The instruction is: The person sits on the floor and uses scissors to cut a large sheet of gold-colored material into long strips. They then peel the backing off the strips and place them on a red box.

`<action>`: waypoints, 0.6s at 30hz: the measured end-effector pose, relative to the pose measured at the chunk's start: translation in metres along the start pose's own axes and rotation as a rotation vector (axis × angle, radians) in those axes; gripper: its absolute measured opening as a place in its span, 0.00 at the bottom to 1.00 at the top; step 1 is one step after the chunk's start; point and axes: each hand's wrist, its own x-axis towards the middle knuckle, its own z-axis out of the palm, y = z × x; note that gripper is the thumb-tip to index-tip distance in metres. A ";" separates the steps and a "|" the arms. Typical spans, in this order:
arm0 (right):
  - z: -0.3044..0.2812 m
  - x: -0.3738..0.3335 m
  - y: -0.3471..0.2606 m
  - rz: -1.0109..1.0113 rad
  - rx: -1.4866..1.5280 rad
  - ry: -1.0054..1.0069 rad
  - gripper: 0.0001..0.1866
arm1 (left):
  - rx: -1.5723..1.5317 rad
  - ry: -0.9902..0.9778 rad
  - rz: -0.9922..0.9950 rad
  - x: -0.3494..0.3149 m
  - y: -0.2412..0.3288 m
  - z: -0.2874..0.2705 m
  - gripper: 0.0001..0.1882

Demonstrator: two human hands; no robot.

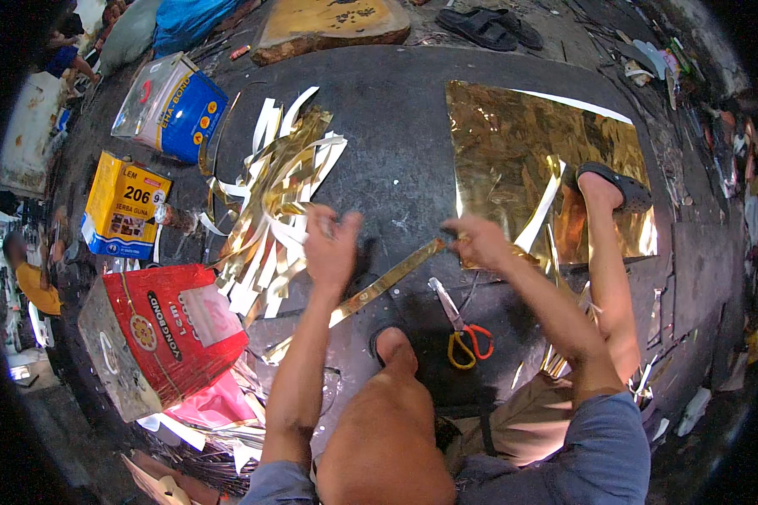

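Note:
A long gold foil strip runs across the dark floor from lower left up to my right hand, which is shut on its upper end. My left hand hovers above the strip's middle with its fingers spread, blurred, holding nothing that I can make out. A pile of cut gold and white strips lies just left of my left hand. Scissors with orange and yellow handles rest on the floor below the strip. A large gold foil sheet lies beyond my right hand, with my sandalled foot on it.
Several glue tins stand at the left: a red one, a yellow one and a blue one. A wooden slab and black sandals lie at the far edge. My bent knee fills the bottom centre.

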 end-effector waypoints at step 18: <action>-0.037 -0.007 -0.086 0.087 0.615 -0.146 0.16 | -0.233 -0.661 -0.137 -0.068 0.059 0.024 0.14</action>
